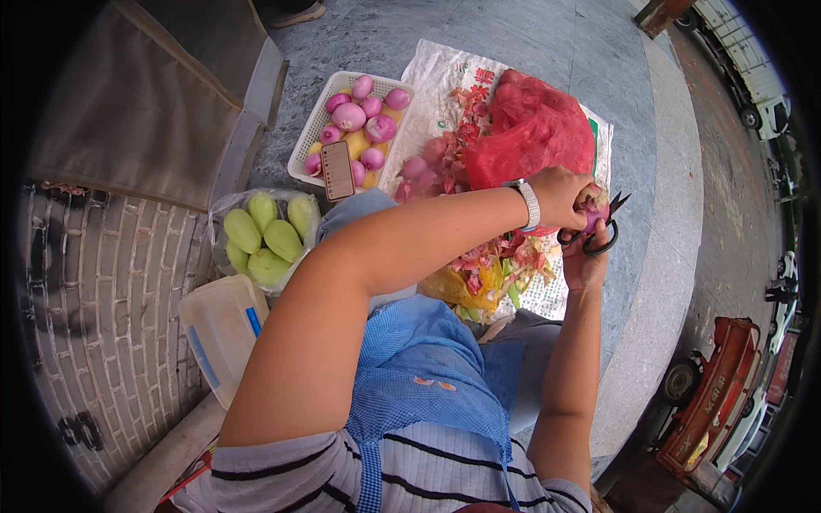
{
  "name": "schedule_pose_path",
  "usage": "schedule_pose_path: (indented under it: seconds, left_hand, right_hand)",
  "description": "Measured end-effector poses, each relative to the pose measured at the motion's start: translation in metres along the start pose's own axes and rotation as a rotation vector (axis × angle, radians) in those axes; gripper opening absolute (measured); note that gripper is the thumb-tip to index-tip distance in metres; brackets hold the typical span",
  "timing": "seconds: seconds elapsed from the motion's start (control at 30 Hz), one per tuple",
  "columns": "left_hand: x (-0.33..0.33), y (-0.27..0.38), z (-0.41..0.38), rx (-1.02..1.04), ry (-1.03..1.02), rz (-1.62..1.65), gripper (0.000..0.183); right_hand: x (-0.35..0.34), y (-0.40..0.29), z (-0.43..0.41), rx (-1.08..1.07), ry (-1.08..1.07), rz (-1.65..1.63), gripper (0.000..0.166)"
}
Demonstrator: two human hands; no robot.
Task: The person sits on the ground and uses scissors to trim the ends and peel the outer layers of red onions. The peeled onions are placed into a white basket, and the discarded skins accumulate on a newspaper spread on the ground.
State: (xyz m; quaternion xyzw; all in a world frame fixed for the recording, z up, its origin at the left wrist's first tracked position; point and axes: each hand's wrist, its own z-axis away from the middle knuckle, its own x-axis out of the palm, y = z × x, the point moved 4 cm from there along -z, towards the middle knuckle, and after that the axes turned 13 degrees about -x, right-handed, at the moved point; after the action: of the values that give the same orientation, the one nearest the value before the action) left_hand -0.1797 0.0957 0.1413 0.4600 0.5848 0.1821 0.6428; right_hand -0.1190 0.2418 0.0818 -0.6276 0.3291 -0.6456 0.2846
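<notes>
My left hand (pixel 559 195), with a watch on its wrist, pinches the top of a red onion (pixel 596 215) whose dry skin is partly loose. From below, my right hand (pixel 587 260) supports the same onion and has black-handled scissors (pixel 612 232) looped on its fingers, the blades pointing up and outward. Beside my hands a red mesh bag (pixel 532 128) lies on a white woven sack (pixel 430 67), among onion skins (pixel 471 134). Peeled onions and some yellow vegetables lie in a white plastic basket (pixel 312 118). A phone (pixel 338 170) rests over the basket's near edge.
Left of my knee are pale green gourds (pixel 282 240) in a clear plastic bag and a lidded plastic container (pixel 224 330). A yellow bag (pixel 458 286) with scraps lies near my legs. A brick wall (pixel 122 288) is at left; another person's shoe (pixel 298 16) shows at the top.
</notes>
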Motion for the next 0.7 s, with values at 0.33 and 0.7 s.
schedule_pose_path:
  seconds: [0.33,0.7]
  left_hand:
    - [0.002,-0.003,0.001,0.032,0.001,0.008,0.040]
    - [0.016,-0.011,-0.005,-0.040,0.074,0.093,0.033]
  right_hand:
    - [-0.007,0.007,-0.003,-0.009,-0.035,0.027,0.042]
    - [-0.003,0.000,0.001,-0.022,-0.048,0.060,0.049]
